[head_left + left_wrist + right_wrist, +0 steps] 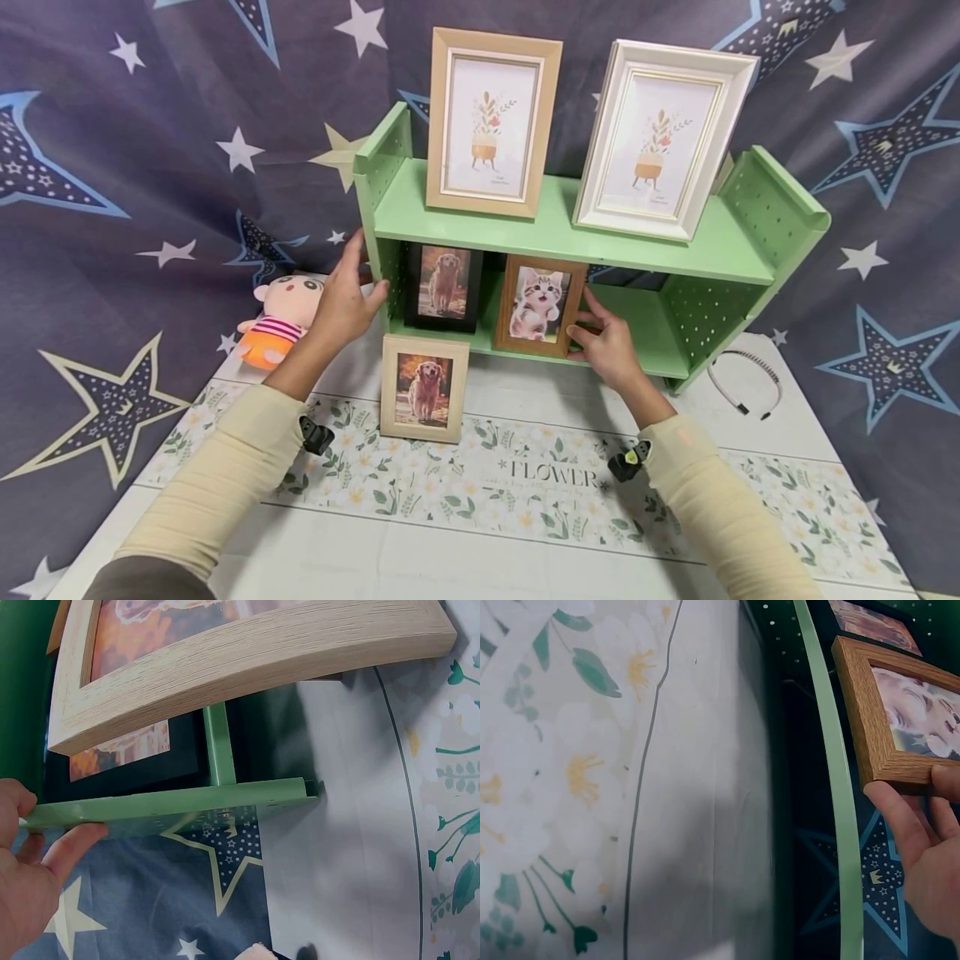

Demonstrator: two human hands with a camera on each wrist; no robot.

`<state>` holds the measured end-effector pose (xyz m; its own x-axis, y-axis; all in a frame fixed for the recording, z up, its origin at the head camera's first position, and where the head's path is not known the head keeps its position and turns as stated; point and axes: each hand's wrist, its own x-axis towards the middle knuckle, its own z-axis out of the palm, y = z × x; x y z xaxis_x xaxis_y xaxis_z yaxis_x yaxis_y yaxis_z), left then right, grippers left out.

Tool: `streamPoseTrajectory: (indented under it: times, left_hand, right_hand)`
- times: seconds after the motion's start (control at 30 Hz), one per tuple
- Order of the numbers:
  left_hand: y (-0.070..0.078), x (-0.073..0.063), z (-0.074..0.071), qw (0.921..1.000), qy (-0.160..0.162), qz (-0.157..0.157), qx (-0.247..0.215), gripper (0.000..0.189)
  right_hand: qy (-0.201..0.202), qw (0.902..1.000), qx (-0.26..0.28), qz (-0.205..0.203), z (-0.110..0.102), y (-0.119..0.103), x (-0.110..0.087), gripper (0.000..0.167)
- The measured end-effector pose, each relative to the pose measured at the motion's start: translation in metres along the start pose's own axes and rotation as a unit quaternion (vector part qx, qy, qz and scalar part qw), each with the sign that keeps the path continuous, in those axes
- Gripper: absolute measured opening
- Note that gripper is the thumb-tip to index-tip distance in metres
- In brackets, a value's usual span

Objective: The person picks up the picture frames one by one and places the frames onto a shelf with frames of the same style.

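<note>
Brown wooden cat frame (542, 306) sits at the front of the green shelf's (723, 237) lower level; right hand (611, 346) pinches its edge, thumb against fingers, probably to steady it. Left hand (348, 300) grips the shelf's side, fingers curled round the panel, likely bracing. Counts: five frames (two up top, two lower level, one on table (337, 550)), one doll (281, 321), one headband (777, 383).

Star-printed dark curtain (112, 283), white table (360, 550)
</note>
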<state>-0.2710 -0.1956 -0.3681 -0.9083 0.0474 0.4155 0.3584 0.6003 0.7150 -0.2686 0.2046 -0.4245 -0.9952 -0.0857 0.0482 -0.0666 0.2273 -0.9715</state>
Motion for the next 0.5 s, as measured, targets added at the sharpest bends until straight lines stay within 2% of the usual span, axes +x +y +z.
streamPoseTrajectory:
  times: [0.5]
  left_hand:
    - [0.0008, 0.0002, 0.0002, 1.0, 0.001, 0.0, 0.003, 0.084]
  right_hand:
    - [-0.005, 1.0, -0.001, -0.004, 0.0028, 0.0017, 0.0046, 0.079]
